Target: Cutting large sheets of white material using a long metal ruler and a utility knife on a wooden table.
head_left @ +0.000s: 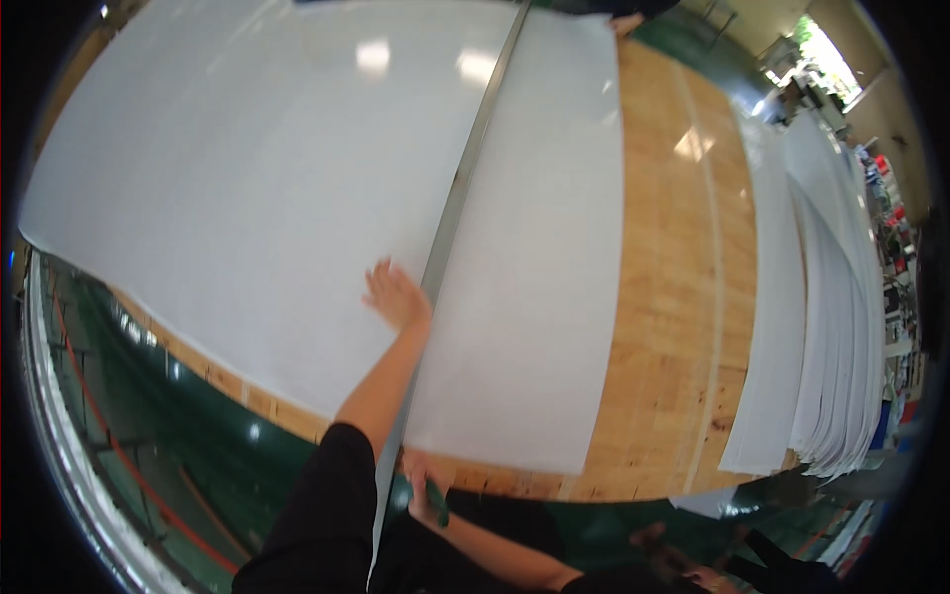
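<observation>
A large white sheet [257,178] is spread over a wooden table. Across it, from the far edge to the near edge, lies a long grey metal straightedge [455,208]. My left hand [396,297] rests on the sheet with fingers spread, its heel against the straightedge's left side. Beyond the table's near edge, my right hand [426,485] is closed round the green handle [436,503] of a small tool, right beside the straightedge's near end. The tool's working end is hidden or too small to make out.
Bare wooden tabletop [668,277] shows right of the sheet. A thick stack of white sheets [826,327] lies farther right, its ends hanging over. Another person's hand [625,24] touches the sheet's far right corner. More hands [693,569] show blurred at the lower right.
</observation>
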Demonstrator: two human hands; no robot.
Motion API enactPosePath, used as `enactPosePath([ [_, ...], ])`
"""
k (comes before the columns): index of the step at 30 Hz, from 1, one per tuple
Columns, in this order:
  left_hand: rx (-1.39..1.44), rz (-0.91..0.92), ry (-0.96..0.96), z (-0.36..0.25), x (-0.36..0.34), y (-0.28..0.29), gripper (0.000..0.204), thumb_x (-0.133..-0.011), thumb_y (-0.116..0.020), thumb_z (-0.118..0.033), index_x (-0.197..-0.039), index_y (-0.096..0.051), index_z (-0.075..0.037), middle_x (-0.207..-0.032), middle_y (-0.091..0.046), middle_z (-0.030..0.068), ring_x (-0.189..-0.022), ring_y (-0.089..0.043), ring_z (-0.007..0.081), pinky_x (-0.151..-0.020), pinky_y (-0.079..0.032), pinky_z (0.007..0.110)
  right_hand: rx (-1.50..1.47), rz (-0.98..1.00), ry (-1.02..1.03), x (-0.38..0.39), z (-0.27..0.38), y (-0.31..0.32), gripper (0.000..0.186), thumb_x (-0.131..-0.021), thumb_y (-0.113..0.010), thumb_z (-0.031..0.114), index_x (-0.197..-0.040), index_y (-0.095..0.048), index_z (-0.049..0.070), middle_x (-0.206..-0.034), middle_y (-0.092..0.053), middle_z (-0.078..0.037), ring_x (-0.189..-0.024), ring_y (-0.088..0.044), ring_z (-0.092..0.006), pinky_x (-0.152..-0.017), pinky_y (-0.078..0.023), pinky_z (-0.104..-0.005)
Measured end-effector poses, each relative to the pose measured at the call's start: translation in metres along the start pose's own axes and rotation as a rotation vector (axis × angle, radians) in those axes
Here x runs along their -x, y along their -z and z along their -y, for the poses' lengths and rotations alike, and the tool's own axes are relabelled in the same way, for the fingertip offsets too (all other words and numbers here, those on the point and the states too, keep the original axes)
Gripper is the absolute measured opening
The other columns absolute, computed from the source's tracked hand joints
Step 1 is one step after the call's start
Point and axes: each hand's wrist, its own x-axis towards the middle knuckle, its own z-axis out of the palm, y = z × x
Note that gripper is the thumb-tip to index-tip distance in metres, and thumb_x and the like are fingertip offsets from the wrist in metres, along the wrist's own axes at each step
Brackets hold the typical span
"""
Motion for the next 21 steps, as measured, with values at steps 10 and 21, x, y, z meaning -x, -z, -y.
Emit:
enactPosePath([
  [10,0.133,0.107,-0.072,-0.005,0.002,0.015,0.038,-0.098,-0.036,-0.035,-0.114,-0.054,-0.005,-0.121,-0.053,0.0121,-0.122,-0.042,0.0297,-0.108,-0.022,0.050,0.783,0.576,0.288,-0.046,0.076,0.064,0.025,-0.069,-0.071,0.009,-0.092,-0.060,0.007,-0.084,-0.062,-0.012,-0.082,-0.061,-0.0289,-0.073,-0.046,-0.0391],
  [21,0.007,0.429,-0.400,0.048,0.066,0.086,0.054,-0.086,-0.061,-0.035,-0.121,-0.047,0.003,-0.129,-0.045,0.0171,-0.124,-0.038,0.0333,-0.104,-0.032,0.041,1.534,0.855,0.225,-0.060,0.089,0.132,0.062,-0.072,-0.065,0.016,-0.131,-0.047,0.010,-0.124,-0.048,-0.020,-0.099,-0.056,-0.0318,-0.076,-0.052,-0.0396],
])
